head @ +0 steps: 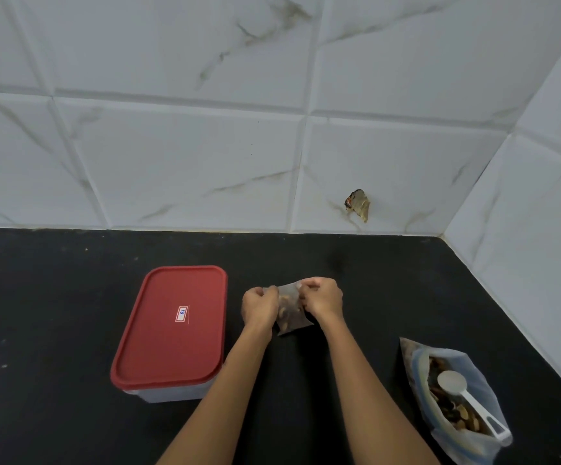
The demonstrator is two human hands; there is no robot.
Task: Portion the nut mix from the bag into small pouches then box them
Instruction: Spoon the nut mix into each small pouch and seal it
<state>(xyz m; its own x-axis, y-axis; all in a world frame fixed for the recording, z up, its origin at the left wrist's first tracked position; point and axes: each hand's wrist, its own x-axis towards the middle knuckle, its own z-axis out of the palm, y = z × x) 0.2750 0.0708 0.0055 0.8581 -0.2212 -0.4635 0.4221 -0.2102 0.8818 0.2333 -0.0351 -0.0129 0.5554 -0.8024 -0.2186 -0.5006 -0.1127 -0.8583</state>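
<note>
On the dark counter a box stands with its red lid on, left of the hands; the open bag of nut mix, a white scoop resting in it, lies at the right. Between them, left hand and right hand each pinch the top edge of a filled pouch, apparently sealing it. Boxing it next would require removing the lid.

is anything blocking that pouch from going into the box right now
Yes: the red lid sits closed on the box, so it must come off first. The small pouch is pinched at its top between the left hand and right hand, just right of the box, with only bare counter between.
</note>
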